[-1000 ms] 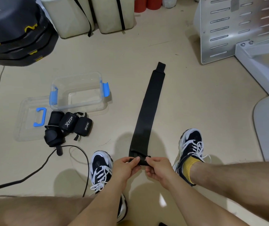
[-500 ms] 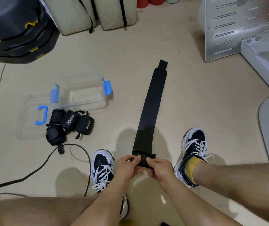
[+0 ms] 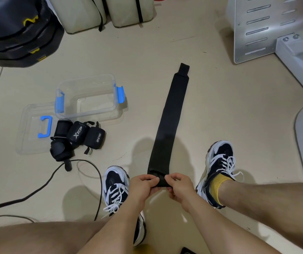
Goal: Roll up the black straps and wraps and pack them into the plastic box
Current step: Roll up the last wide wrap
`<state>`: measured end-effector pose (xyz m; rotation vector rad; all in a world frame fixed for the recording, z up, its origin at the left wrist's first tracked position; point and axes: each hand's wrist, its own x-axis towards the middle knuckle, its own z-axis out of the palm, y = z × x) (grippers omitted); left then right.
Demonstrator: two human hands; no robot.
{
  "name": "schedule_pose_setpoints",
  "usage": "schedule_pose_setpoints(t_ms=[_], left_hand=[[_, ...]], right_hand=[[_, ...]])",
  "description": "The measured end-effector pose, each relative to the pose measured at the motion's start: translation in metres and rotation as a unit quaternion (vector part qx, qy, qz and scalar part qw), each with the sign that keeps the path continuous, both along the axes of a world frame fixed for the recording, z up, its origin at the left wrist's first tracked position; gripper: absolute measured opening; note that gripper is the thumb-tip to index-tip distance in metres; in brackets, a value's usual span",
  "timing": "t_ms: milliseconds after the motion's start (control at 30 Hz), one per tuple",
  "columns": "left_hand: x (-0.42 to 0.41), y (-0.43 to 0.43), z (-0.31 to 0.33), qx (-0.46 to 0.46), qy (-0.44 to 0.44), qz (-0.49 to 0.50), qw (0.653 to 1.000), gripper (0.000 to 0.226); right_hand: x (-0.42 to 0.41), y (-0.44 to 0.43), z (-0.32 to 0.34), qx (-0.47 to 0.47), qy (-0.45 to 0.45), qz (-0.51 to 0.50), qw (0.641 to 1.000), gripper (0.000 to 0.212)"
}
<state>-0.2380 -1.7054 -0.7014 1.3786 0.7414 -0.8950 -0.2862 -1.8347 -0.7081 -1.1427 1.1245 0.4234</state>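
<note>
Beige floor point(image 3: 220, 99) fills most of what we see as we look down between our bare legs. A long black wrap point(image 3: 169, 121) lies flat on it, running away from us, its narrow tab end farthest off. The near end is turned over into a small roll between our sneakers point(image 3: 116, 182).

The grip of our left hand point(image 3: 143, 184) is clenched on the left side of that roll, fingers and thumb curled round it. The grip of our right hand point(image 3: 179, 186) pinches the right side in the same way. The two hands almost touch over the roll.

Well to the left stands the clear plastic box point(image 3: 86, 80), open, with blue latches point(image 3: 120, 94) at its two short ends; nothing lies inside it. Its clear lid point(image 3: 27, 129) lies flat on the floor, partly under the box's left near corner, with a blue handle point(image 3: 45, 126) on top.

Just in front of the box sits a cluster of rolled black wraps point(image 3: 77, 135), touching one another and partly on the lid's near corner; two carry white lettering. A black cable point(image 3: 42, 187) curves across the floor near them.

At the far left is a stack of black pads with yellow marks point(image 3: 16, 30), beside it two pale cushions with black straps point(image 3: 103, 10), and at the far right a slotted metal panel point(image 3: 268, 24).
</note>
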Motion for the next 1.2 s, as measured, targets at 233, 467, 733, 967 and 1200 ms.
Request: schedule_pose_setpoints(t_ms=[233,467,733,967,1200], left_hand=[[0.003,0.001,0.001,-0.018,0.03,0.008,0.999,0.015],[0.004,-0.002,0.007,-0.043,0.047,0.011,0.998,0.014],[0.007,-0.009,0.002,0.052,-0.007,0.003,0.999,0.012],[0.003,-0.016,0.001,0.072,-0.06,-0.049,0.994,0.026],[0.002,-0.016,0.005,0.032,-0.053,-0.121,0.991,0.018]], right_hand=[[-0.006,-0.002,-0.002,0.001,-0.033,0.035,0.999,0.015],[-0.008,-0.001,-0.006,-0.011,-0.037,0.026,0.999,0.021],[-0.002,0.002,-0.004,0.054,-0.03,-0.054,0.997,0.009],[-0.004,0.002,-0.003,-0.002,-0.035,-0.083,0.996,0.018],[-0.001,-0.002,-0.002,-0.011,-0.055,-0.061,0.997,0.024]])
